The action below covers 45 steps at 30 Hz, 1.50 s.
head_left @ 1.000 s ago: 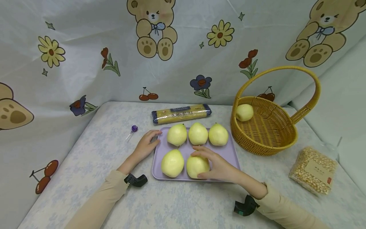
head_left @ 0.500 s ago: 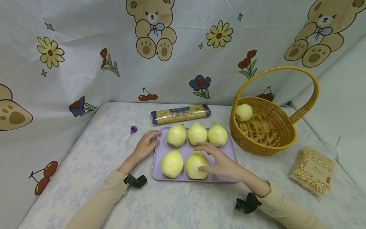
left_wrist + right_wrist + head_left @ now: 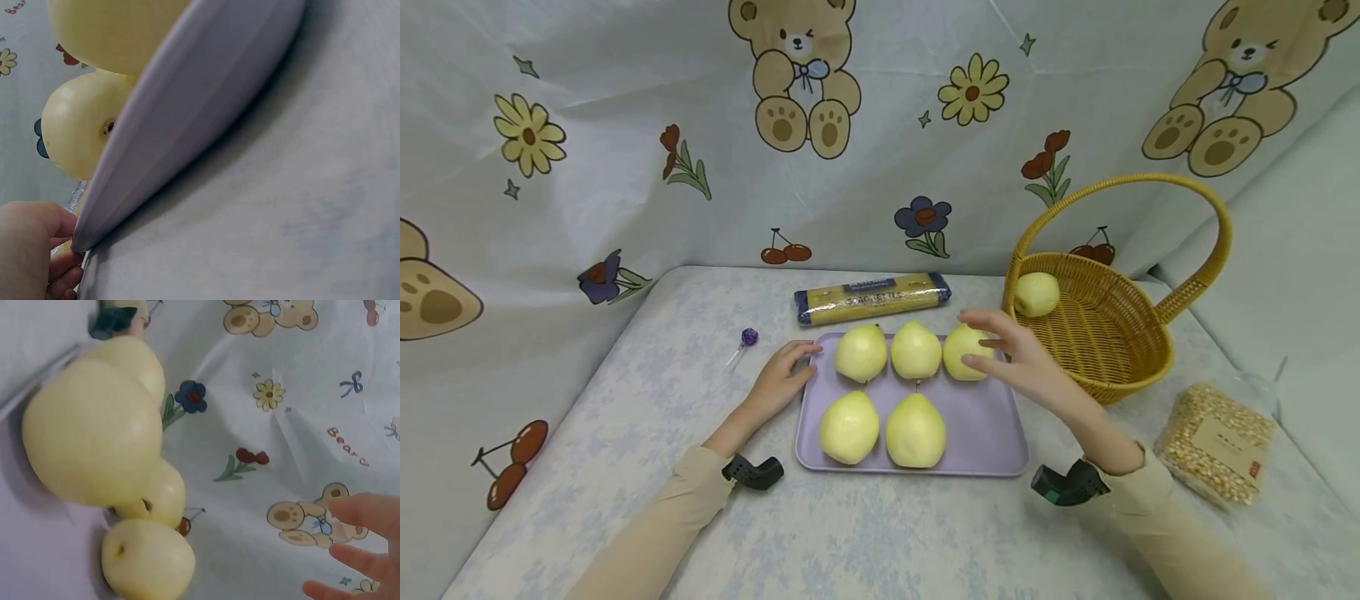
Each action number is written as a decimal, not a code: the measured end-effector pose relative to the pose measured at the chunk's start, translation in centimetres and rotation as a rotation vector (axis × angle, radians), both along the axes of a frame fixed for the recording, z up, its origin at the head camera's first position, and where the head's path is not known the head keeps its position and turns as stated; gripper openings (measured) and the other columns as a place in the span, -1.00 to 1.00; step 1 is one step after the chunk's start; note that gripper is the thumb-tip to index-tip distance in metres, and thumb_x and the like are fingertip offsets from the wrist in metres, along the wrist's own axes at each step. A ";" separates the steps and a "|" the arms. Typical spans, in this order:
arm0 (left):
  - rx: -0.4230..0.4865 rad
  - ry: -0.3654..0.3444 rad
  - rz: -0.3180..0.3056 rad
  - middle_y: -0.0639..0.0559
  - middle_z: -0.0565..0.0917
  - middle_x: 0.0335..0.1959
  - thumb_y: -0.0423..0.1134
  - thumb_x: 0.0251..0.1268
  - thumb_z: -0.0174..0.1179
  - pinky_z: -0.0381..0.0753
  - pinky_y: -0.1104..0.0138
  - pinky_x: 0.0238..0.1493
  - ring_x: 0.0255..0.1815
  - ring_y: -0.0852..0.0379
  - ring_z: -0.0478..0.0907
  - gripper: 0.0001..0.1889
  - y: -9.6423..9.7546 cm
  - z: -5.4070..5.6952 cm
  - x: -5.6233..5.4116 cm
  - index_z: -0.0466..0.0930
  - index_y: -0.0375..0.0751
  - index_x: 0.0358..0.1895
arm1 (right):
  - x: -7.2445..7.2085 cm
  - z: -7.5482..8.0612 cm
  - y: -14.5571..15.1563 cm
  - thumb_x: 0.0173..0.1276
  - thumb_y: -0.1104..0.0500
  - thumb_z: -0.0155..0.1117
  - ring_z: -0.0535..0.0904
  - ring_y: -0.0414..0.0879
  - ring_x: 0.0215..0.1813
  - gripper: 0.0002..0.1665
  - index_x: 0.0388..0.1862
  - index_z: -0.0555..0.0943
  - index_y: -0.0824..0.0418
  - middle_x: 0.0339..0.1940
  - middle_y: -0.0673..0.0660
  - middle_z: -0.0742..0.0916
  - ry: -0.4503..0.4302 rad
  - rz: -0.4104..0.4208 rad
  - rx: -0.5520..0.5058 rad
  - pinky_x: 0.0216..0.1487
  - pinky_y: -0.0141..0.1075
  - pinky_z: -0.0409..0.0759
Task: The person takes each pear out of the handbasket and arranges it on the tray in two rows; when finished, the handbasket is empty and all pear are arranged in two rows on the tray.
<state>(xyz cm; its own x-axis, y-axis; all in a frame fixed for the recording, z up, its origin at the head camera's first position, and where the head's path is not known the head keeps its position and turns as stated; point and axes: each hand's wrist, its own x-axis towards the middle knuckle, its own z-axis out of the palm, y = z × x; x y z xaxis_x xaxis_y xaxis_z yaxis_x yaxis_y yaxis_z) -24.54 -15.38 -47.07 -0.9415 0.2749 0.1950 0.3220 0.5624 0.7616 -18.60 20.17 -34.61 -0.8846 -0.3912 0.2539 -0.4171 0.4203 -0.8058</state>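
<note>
My left hand (image 3: 781, 379) holds the left rim of a lilac tray (image 3: 985, 437); the left wrist view shows its fingers about the rim (image 3: 76, 240). Several pale yellow-green pears lie on the tray in two rows. My right hand (image 3: 1026, 358) hovers at the back right pear (image 3: 961, 352), partly covering it in the head view. Its thumb and fingers are spread, with nothing held. In the right wrist view, the fingers (image 3: 356, 550) stand apart from the pears (image 3: 94, 431). The front right pear (image 3: 916, 431) sits untouched on the tray.
Right of the tray stands a wicker basket (image 3: 1093, 371) with a tall handle and one pear (image 3: 1037, 294) inside. A spaghetti pack (image 3: 872, 298) lies behind the tray. A lollipop (image 3: 748, 337) is at left, a bag of corn kernels (image 3: 1217, 446) at right.
My right hand has let go of the front right pear and moved back and right to the back right pear. That front pear now stands upright. My left hand stays at the rim.
</note>
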 end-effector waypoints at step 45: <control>0.008 -0.014 -0.003 -0.18 0.48 0.25 -0.29 0.33 0.10 0.19 -0.06 0.46 0.38 -0.17 0.31 -0.64 0.0 0.3 0.1 0.52 -0.25 0.17 | -10.3 -0.4 8.2 0.38 -0.04 0.13 0.32 0.12 0.33 -0.32 0.34 0.31 0.31 -0.03 -0.10 0.51 -0.165 -0.673 -0.151 0.35 -0.01 0.35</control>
